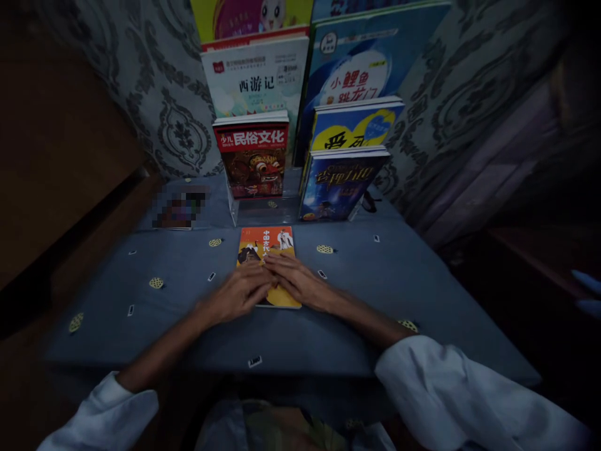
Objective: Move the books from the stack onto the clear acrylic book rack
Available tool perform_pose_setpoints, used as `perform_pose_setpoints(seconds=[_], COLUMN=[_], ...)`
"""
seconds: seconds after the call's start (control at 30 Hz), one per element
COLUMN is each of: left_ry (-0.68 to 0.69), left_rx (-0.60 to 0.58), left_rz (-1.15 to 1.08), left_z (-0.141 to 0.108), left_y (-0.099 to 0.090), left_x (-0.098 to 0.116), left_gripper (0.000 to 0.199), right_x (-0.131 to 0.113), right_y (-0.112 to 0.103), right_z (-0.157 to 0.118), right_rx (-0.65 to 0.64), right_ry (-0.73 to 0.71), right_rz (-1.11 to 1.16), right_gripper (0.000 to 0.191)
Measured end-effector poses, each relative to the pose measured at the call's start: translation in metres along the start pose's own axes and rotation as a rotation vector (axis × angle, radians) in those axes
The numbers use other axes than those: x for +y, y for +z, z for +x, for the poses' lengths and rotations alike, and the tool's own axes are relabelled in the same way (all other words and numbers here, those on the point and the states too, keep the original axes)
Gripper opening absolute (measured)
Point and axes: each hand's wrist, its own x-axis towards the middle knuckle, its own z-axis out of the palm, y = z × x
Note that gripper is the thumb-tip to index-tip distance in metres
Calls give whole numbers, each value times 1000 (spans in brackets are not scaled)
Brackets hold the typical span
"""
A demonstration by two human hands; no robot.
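Note:
An orange and yellow book (280, 295) lies flat on the blue tablecloth (188, 326), with white Chinese characters and drawn figures on its cover. My left hand (245, 288) rests on the book's left side, fingers laid flat and pointing inward. From the right, my right hand (298, 280) lies across the cover with its fingers stretched out. The fingertips of both hands meet near the book's middle and hide part of the cover. Neither hand grips anything.
Behind the book stands a clear rack (267, 214) with books in two columns, including a red one (256, 169) and a dark blue one (340, 188). A pixelated item (181, 210) lies at the back left. Patterned wallpaper (181, 128) rises behind.

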Motion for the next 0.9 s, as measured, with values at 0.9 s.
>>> perform_pose_setpoints(seconds=[0.9], left_ry=[-140], left_rx=[-241], left_rz=[359], left_z=[35], left_y=[-14], left_x=[-63], left_gripper=[38], right_x=[6], right_y=[-7], right_z=[-16], right_rx=[218], right_ry=[396], right_rz=[-384], right_gripper=[39])
